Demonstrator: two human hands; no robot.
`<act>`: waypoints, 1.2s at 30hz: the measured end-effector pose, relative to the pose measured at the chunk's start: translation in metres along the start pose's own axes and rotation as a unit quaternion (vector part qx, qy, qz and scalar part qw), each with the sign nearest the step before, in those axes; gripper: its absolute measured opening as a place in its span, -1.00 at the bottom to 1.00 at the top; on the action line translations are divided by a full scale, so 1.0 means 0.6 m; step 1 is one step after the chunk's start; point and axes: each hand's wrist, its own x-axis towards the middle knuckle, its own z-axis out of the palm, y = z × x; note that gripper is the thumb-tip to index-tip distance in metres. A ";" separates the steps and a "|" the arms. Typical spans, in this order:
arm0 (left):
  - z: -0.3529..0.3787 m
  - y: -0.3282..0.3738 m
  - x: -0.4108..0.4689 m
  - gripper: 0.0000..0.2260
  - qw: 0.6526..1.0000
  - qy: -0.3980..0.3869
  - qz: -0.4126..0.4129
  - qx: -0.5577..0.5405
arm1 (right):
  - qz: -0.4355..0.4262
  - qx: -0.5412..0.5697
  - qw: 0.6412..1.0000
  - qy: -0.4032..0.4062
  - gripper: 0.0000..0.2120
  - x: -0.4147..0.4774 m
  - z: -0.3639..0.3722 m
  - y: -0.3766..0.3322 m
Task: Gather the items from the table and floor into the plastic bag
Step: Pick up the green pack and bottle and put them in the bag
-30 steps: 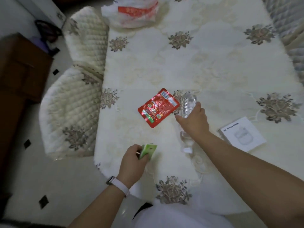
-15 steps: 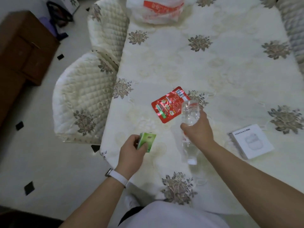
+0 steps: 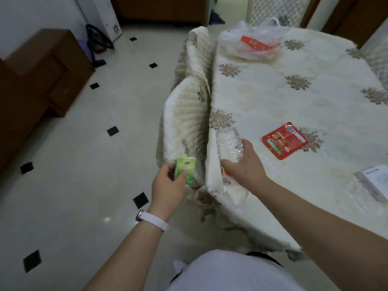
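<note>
My left hand [image 3: 168, 183] grips a small green packet [image 3: 185, 170] off the table's left edge, over the floor. My right hand [image 3: 244, 164] holds a clear plastic water bottle [image 3: 228, 143] by its middle, at the table's near left corner. A red foil snack pouch [image 3: 284, 142] lies flat on the tablecloth to the right of the bottle. A white box [image 3: 373, 180] lies at the right edge of view. The white plastic bag [image 3: 254, 44] with red print sits at the far end of the table.
The table [image 3: 294, 106] has a cream floral cloth. Two quilted cream chairs [image 3: 184, 114] stand along its left side. A brown wooden cabinet [image 3: 42, 72] is at the far left on a pale tiled floor [image 3: 73, 175] with black diamonds.
My view has swung left and up, showing more floor and the bag. Both hands moved left with the green packet and the bottle, which is now lifted off the table.
</note>
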 end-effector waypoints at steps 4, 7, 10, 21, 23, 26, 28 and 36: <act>-0.148 -0.023 0.017 -0.88 0.997 0.070 -0.006 -0.023 | -0.049 -0.016 0.998 -0.038 -0.33 -0.024 0.092 -0.106; -0.225 -0.043 0.028 -0.87 0.993 0.112 -0.011 -0.029 | -0.093 -0.016 0.993 -0.069 -0.34 -0.026 0.158 -0.159; -0.278 -0.052 0.047 -0.88 0.988 0.148 -0.014 -0.043 | -0.121 -0.030 0.986 -0.107 -0.33 -0.015 0.213 -0.205; -0.424 -0.064 0.245 -0.87 0.975 0.213 -0.056 -0.007 | -0.106 0.027 0.977 -0.186 -0.48 0.174 0.434 -0.322; -0.444 -0.049 0.304 -0.85 0.975 0.215 -0.061 0.003 | -0.091 0.044 0.976 -0.193 -0.48 0.224 0.461 -0.351; -0.465 -0.010 0.392 -0.85 0.976 0.210 -0.057 0.019 | -0.082 0.041 0.978 -0.185 -0.50 0.296 0.481 -0.403; -0.478 0.017 0.446 -0.84 0.977 0.207 -0.045 0.019 | -0.083 0.035 0.979 -0.185 -0.51 0.343 0.490 -0.438; -0.519 0.053 0.611 -0.87 0.982 0.184 -0.031 0.013 | -0.087 0.042 0.983 -0.158 -0.51 0.467 0.519 -0.539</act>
